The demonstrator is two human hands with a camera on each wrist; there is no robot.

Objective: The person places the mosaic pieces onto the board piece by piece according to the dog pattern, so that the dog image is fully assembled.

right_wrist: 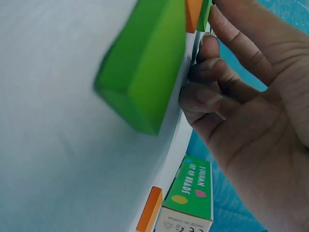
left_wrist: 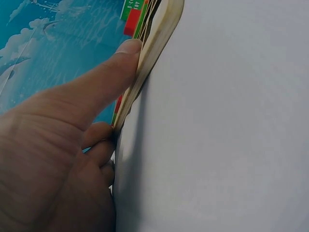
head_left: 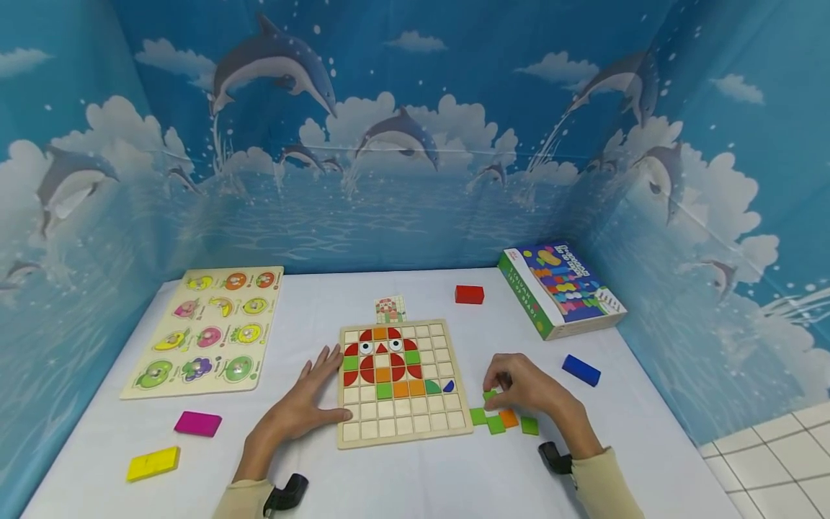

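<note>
A wooden grid board (head_left: 385, 429) lies mid-table, with red, orange and green tiles forming an owl-like figure with two round eyes. Along its left edge rests my left hand (head_left: 301, 407), fingers spread and fairly straight. In the left wrist view the thumb (left_wrist: 108, 79) lies against the board's side (left_wrist: 157, 43). Right of the board, my right hand (head_left: 528, 386) pinches a small green tile (head_left: 489, 395) between thumb and fingers. Loose green tiles (head_left: 496, 424) and an orange tile (head_left: 509, 418) lie below that hand. A thick green piece (right_wrist: 145, 72) looms close in the right wrist view.
A small pattern card (head_left: 390, 309) touches the board's far edge. A fruit puzzle board (head_left: 165, 328) lies left, a toy box (head_left: 528, 295) back right. Red (head_left: 469, 294), blue (head_left: 581, 370), magenta (head_left: 197, 424) and yellow (head_left: 153, 464) blocks sit around. Dolphin-print curtains enclose the table.
</note>
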